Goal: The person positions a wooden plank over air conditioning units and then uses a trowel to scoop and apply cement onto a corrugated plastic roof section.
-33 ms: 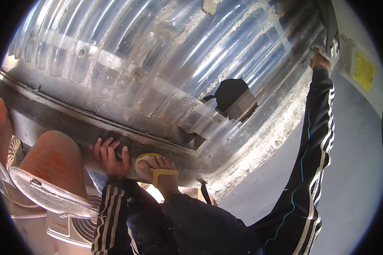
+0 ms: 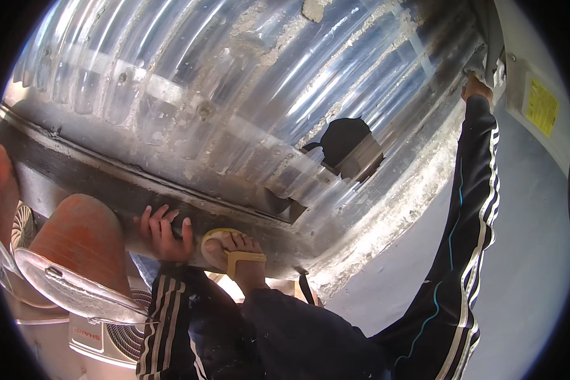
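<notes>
My left hand rests with fingers apart on a dark metal ledge, beside my sandalled foot. My right hand, arm stretched to the upper right, is closed on a grey edge piece where the roofing meets the white wall. A clear corrugated sheet, crusted with pale debris, spreads across the upper view. It has a jagged dark hole between my hands, and a smaller broken opening near the ledge.
At lower left are two orange rounded objects, a dented metal rim and white outdoor fan units. A pale wall runs down the right, below a white casing with a yellow label. A rough whitish edge borders the sheet.
</notes>
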`<state>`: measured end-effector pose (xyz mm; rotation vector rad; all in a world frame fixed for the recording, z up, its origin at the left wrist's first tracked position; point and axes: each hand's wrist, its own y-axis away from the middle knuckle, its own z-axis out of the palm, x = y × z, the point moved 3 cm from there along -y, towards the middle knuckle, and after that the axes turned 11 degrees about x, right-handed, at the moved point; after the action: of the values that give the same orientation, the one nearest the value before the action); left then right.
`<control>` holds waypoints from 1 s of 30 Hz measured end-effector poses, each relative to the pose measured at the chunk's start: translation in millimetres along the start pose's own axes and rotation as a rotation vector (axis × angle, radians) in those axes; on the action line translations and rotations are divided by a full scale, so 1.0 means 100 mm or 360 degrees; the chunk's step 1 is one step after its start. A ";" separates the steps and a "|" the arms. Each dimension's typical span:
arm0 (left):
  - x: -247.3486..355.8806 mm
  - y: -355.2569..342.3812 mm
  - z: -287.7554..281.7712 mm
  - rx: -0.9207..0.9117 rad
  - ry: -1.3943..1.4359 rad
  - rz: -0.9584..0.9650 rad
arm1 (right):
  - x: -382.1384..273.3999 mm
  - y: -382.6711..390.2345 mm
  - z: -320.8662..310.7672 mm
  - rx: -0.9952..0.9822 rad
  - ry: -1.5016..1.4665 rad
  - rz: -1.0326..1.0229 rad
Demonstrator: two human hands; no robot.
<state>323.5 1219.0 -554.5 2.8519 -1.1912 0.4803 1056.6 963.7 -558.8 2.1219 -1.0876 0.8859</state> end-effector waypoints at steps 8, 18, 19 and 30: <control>-0.04 0.04 0.05 0.0037 0.0087 -0.0010 | 0.57 -0.06 0.42 0.0064 -0.2557 0.1117; -0.02 0.01 0.08 -0.0011 0.0084 -0.0031 | 0.90 -0.14 0.35 0.0273 -0.0706 0.0298; -0.02 0.01 0.08 -0.0009 0.0076 -0.0039 | 0.86 -0.22 0.40 0.0161 -0.0990 0.0572; -0.04 0.04 0.07 -0.0052 0.0071 -0.0044 | 0.48 -0.24 0.27 0.0174 -0.1903 0.1191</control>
<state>320.2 1218.2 -562.4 2.8107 -1.1405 0.5158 1105.4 933.8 -543.0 2.3174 -2.5500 -0.2206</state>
